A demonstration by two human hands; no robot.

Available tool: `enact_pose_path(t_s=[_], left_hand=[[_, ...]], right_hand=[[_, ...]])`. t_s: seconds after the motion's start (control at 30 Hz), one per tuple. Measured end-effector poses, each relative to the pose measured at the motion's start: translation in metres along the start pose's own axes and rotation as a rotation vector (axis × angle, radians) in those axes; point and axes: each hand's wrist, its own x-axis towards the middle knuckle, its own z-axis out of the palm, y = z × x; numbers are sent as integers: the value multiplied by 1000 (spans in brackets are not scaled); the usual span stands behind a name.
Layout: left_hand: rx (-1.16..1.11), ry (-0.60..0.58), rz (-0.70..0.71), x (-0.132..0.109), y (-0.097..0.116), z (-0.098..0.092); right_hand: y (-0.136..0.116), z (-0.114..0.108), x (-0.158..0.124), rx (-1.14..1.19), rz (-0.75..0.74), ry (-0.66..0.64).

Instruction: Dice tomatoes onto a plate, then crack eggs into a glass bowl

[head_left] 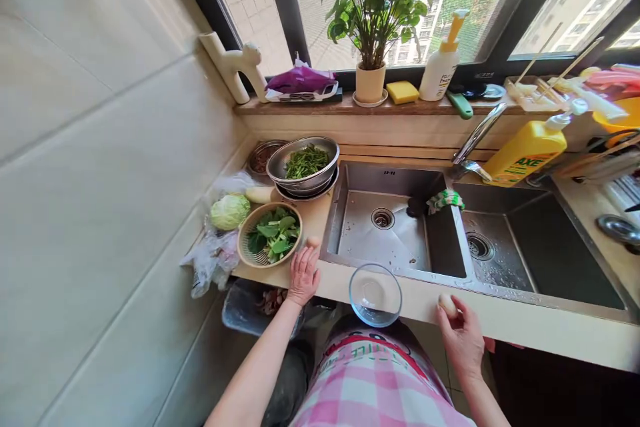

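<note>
A cream tiled wall runs along the left side and meets a dark-framed window ahead. Daylight comes through its mesh screen, with high-rise apartment blocks beyond. Below the glass runs a narrow wooden sill carrying a leafy potted plant.

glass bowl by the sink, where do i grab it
Probably best to pinch the rim of the glass bowl from the near side, thumb inside and fingers outside. It is round, open and smooth-walled, and it sits at the front edge of the counter, so that side looks easiest to reach.
</note>
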Motion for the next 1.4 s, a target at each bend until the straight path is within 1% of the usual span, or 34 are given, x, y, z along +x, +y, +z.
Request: enact_pose_path(t_s=[0.1, 0.23, 0.33, 0.4, 0.47, 0.57, 0.6, 0.63, 0.73, 0.77, 0.83, 0.9, 0.97, 1.03, 1.1, 1.17, 1.23, 1.3, 1.37, 1.4], left_hand=[[-11, 6, -27, -8, -2, -1], [10, 77, -67, -15, -9, 2], [8, 114, -52, -13, -14, 8], [-8, 129, -42, -8, -15, 12], [-36, 135, -26, -4, -14, 11], [-74, 144, 3, -3, -10, 6], [-79, 151, 10, -4, -9, 4], [-80, 162, 14, -5, -7, 1], [-83, 170, 13, -9, -4, -4], [-87, 168, 9, -10, -3, -5], [-101, 174, -6, -12, -1, -7], [-126, 192, -30, -13, 0, -8], [-164, 203, -57, -15, 0, -7], [-191, 211, -89, -17, 1, -6], [-192, 220, -126, -20, 3, -5], [-178, 222, -159, -22, 7, -6], [-176, 203, -184, -23, 10, -7], [-185, 179, -205, -23, 11, -8], [-191, 173, -221, -24, 10, -9], [-192, 179, -228, -25, 10, -9]], right_hand=[[-4, 1, -4, 5, 41, 31], [-8, 0, -16, -7, 119, 83], [-11, -4, -24, -4, 153, 68], [-13, -11, -26, 13, 152, 86], [-17, -20, -26, 11, 132, 175], [-19, -31, -24, -32, 77, 352], [-17, -33, -24, -46, 64, 367], [-14, -34, -23, -53, 60, 350], [-5, -31, -23, -14, 104, 224], [-5, -31, -23, 37, 141, 200], [-10, -32, -22, 215, 254, 181], [-26, -36, -18, 484, 418, 109], [-47, -42, -12, 776, 596, -47], [-71, -48, -5, 1018, 733, -232], [-89, -51, 1, 1174, 803, -372], [-99, -50, 5, 1241, 834, -442], [-100, -45, 8, 1238, 853, -469], [-92, -38, 8, 1188, 853, -440], [-78, -33, 5, 1077, 804, -329], [-70, -32, 2, 978, 756, -256]])
